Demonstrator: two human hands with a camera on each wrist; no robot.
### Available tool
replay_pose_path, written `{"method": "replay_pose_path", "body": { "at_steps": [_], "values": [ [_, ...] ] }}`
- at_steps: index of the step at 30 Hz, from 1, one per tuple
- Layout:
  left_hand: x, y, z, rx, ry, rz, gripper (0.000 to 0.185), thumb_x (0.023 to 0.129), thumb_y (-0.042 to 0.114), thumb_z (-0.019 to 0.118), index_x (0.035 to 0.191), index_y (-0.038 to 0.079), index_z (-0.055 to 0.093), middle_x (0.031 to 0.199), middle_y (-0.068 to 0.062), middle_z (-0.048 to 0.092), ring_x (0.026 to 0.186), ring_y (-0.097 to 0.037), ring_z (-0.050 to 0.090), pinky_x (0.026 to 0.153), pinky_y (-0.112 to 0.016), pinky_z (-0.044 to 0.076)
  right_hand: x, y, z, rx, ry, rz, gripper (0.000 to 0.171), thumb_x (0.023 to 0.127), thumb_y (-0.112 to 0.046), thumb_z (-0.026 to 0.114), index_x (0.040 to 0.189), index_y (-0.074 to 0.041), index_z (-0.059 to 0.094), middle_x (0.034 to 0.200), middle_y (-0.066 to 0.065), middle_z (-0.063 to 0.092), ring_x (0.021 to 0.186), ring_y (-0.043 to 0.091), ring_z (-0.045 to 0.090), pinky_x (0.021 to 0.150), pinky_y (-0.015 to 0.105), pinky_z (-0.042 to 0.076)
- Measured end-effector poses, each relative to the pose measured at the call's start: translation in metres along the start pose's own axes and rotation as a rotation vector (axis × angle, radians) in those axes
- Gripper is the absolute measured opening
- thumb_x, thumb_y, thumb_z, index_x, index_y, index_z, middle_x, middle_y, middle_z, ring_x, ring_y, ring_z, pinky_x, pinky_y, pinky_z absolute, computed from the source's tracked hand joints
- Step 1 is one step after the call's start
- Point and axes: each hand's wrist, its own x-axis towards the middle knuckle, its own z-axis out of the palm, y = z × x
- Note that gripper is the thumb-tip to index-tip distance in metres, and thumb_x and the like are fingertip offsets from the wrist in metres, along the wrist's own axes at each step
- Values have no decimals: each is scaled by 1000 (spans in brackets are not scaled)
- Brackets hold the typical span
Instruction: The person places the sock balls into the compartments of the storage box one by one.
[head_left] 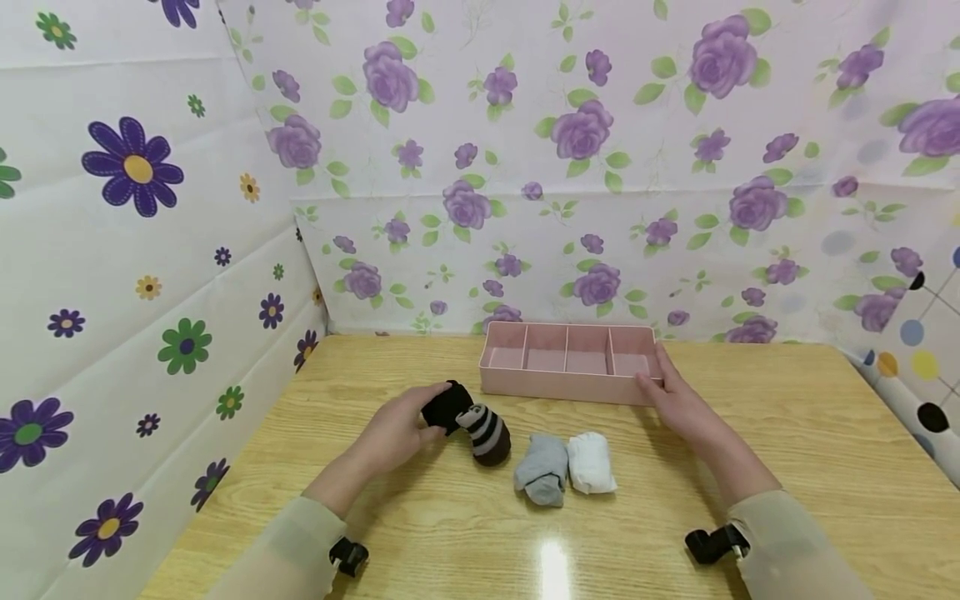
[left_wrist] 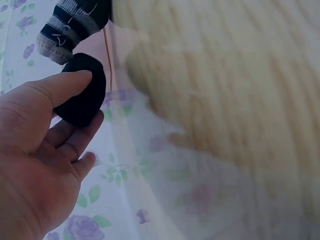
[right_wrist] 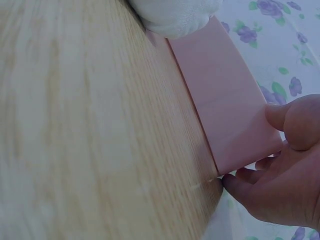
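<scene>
A black rolled sock (head_left: 447, 407) is pinched between the thumb and fingers of my left hand (head_left: 396, 429); the left wrist view shows the thumb lying across this sock (left_wrist: 83, 102). Right beside it lies a striped grey and dark rolled sock (head_left: 486, 435). My right hand (head_left: 681, 403) grips the right end of a pink box with four compartments (head_left: 555, 385), its thumb on the front wall and its fingers round the end. A grey rolled sock (head_left: 543, 468) and a white rolled sock (head_left: 592, 462) lie side by side in front of the box.
The wooden table (head_left: 420, 533) ends at the back against a wall covering with purple roses (head_left: 465, 204). A flower-print sheet (head_left: 150, 333) stands along the left side. Black straps with mounts (head_left: 348, 555) sit on both wrists.
</scene>
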Motion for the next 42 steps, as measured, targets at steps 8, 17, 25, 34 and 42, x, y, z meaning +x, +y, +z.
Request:
{"method": "replay_pose_path", "body": {
  "at_steps": [8,17,25,34,42],
  "values": [
    [4,6,-8,-45,90,-35,75,98,9,86,165,10,52,152,-21,64,138,-42,62,114,-58,52,1,1,1,-10,2,-6,88,120,-49,41,173,-21,-24,178,28,-15,164,53,-11,129,70,-2],
    [19,21,-16,-81,138,-40,75,99,12,86,165,8,51,154,-20,63,138,-41,63,113,-57,53,2,1,-1,-12,6,-7,87,120,-46,41,172,-20,-24,178,29,-15,163,54,-10,129,71,-2],
    [43,37,-13,-69,165,-49,75,99,16,86,165,9,51,155,-20,62,138,-41,63,111,-59,53,1,0,-1,-16,4,-11,88,120,-48,40,172,-19,-24,178,29,-15,163,54,-11,129,70,-2],
    [74,48,-6,-162,161,-70,74,104,22,82,168,11,47,157,-17,61,137,-38,63,108,-57,54,2,2,-1,-7,2,-11,87,120,-47,40,173,-20,-24,178,28,-16,163,54,-11,129,70,-2],
    [98,53,-2,-190,146,-110,75,104,23,82,169,13,46,163,-15,56,145,-39,56,115,-56,51,2,1,-2,1,3,-13,86,121,-39,42,173,-20,-24,178,29,-16,163,54,-11,129,70,-2]
  ]
}}
